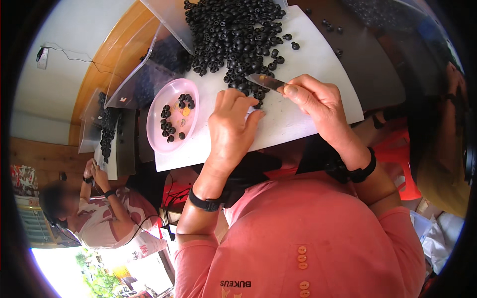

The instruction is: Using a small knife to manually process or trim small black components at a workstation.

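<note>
My right hand point(318, 102) is closed around the handle of a small knife point(268, 81). Its blade points left, over the near edge of a heap of small black rounded parts point(236, 35). My left hand point(229, 126) reaches to that same edge with bent fingers. Thumb and forefinger stand apart, with a black part close to their tips; no part is clearly held. To the left of this hand, a pink oval plate point(155, 141) carries several black parts and a small orange-yellow piece.
The heap spreads from a clear plastic bin point(171, 25) over a white board point(318, 64). Some loose parts lie to its right. At far left, another person point(114, 218) works with both hands at a similar heap. A red stool point(397, 154) stands at right, near another person's arm point(449, 99).
</note>
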`<state>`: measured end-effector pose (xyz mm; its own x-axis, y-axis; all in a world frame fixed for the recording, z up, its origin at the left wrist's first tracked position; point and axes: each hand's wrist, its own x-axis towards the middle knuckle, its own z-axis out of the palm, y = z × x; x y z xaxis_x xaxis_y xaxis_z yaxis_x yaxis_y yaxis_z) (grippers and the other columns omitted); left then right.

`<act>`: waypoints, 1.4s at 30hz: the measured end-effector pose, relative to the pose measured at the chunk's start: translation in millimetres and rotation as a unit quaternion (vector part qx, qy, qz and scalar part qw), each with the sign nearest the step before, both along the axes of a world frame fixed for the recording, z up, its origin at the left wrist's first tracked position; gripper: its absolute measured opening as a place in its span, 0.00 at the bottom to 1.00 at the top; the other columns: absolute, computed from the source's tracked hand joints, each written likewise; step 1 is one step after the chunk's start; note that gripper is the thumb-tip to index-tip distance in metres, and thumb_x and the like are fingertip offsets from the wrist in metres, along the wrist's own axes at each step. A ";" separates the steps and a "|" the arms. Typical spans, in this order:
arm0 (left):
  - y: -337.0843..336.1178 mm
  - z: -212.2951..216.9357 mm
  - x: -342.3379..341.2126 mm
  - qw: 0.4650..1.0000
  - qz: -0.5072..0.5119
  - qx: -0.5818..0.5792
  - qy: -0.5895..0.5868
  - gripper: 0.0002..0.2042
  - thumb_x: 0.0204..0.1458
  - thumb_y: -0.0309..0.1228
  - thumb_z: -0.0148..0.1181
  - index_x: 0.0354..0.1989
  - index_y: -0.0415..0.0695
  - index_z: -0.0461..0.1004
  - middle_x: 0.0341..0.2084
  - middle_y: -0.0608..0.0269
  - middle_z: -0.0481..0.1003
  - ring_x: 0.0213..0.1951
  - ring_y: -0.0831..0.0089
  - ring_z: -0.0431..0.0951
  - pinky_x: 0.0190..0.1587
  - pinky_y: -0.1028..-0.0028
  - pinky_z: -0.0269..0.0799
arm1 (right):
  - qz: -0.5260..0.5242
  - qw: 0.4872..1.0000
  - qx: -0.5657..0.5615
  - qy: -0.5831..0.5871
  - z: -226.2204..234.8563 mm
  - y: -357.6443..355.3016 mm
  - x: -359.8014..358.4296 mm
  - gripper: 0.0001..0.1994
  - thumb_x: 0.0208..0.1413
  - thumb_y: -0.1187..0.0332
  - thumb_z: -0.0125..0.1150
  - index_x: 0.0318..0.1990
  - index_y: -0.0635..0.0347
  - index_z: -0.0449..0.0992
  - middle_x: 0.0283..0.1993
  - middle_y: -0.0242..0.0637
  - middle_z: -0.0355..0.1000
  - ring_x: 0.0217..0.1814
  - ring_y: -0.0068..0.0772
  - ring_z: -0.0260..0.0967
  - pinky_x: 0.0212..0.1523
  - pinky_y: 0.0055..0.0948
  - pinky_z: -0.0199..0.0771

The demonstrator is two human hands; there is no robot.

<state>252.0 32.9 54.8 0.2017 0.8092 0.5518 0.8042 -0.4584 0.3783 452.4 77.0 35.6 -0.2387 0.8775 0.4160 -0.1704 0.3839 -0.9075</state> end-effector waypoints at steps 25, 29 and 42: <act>7.3 -14.2 6.1 0.994 0.109 0.020 -0.014 0.07 0.42 0.23 0.69 0.27 0.40 0.75 0.27 0.57 0.72 0.33 0.56 0.74 0.33 0.60 0.72 | -0.051 0.996 0.045 -0.055 -5.7 0.3 -5.5 0.13 0.63 0.64 0.65 0.31 0.65 0.77 0.17 0.26 0.58 0.21 0.13 0.52 0.21 0.22 0.53; 5.9 -16.8 0.8 0.991 0.117 0.047 0.032 0.05 0.45 0.22 0.68 0.28 0.38 0.77 0.27 0.56 0.73 0.32 0.59 0.75 0.34 0.62 0.71 | -0.044 0.996 0.043 -0.060 -7.2 1.1 -3.9 0.13 0.62 0.63 0.65 0.31 0.65 0.77 0.17 0.27 0.59 0.21 0.14 0.53 0.21 0.22 0.55; -4.3 -22.1 -5.1 0.993 0.096 0.014 0.064 0.10 0.46 0.19 0.64 0.38 0.37 0.79 0.33 0.54 0.73 0.39 0.54 0.74 0.39 0.60 0.73 | -0.069 0.991 0.081 -0.076 -13.4 2.0 -8.2 0.14 0.61 0.63 0.66 0.29 0.64 0.78 0.15 0.30 0.60 0.18 0.16 0.54 0.19 0.24 0.55</act>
